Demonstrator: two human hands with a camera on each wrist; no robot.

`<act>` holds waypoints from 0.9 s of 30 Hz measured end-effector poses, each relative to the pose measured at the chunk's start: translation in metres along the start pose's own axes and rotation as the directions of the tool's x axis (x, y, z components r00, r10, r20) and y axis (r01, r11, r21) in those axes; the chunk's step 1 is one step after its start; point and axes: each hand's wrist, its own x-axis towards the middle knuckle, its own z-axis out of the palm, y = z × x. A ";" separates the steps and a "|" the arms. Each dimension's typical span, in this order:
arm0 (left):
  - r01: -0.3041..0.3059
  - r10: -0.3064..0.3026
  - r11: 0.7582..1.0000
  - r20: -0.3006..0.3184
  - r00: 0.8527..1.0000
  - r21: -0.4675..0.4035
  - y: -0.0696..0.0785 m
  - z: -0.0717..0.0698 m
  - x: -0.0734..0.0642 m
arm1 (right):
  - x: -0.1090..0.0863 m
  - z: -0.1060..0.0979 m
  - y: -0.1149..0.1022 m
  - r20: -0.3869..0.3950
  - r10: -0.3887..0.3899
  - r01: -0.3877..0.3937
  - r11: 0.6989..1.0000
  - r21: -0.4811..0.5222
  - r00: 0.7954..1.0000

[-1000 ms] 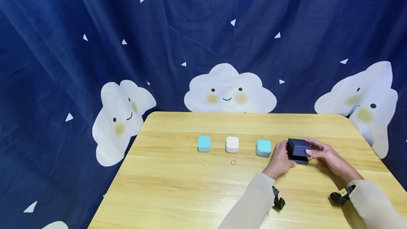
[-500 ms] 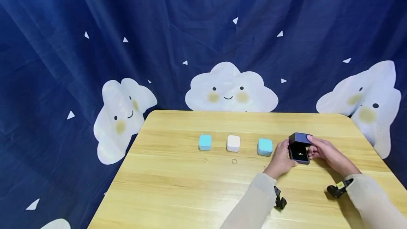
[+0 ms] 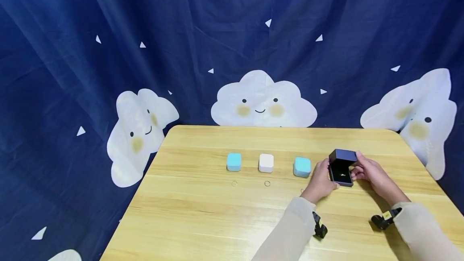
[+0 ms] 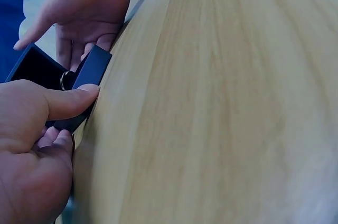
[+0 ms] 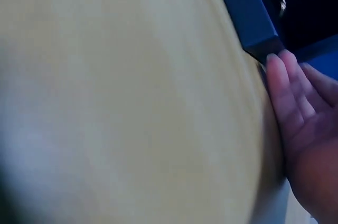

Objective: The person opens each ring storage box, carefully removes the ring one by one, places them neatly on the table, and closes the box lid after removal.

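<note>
A dark navy ring box [image 3: 343,156] stands on the table with its lid raised. Inside, a ring [image 3: 342,175] sits in the black insert; its band [image 5: 282,3] also shows in the right wrist view. My left hand [image 3: 321,181] grips the box's left side, its thumb [image 4: 71,101] lying along the front wall of the base. At the other side is my right hand [image 3: 377,179], its fingertips [image 5: 274,65] touching the box's side near the corner. The right thumb stands apart from the fingers, beside the raised lid.
Left of the box, a blue box [image 3: 302,166], a white box [image 3: 266,163] and another blue box [image 3: 234,162] stand in a row on the wooden table [image 3: 203,212]. Small rings lie before them, one [image 3: 267,183] before the white box. A dark blue curtain [image 3: 232,31] hangs behind.
The ring box's lid has swung up and back, exposing the ring inside. My right thumb has moved from the lid's front to its right edge; my left hand has kept its hold.
</note>
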 end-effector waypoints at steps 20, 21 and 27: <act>0.010 -0.010 1.000 0.022 1.000 -0.028 0.000 -0.003 0.002 | -0.039 0.041 0.008 -0.275 -0.016 -0.012 0.995 -0.102 0.961; 0.010 -0.009 1.000 0.025 1.000 -0.024 0.000 -0.003 0.002 | -0.040 0.042 0.009 -0.273 -0.030 -0.007 0.991 -0.135 0.962; 0.022 -0.021 0.999 0.031 0.999 -0.025 0.002 -0.004 0.001 | -0.039 0.045 0.011 -0.272 -0.104 0.013 0.948 -0.318 0.957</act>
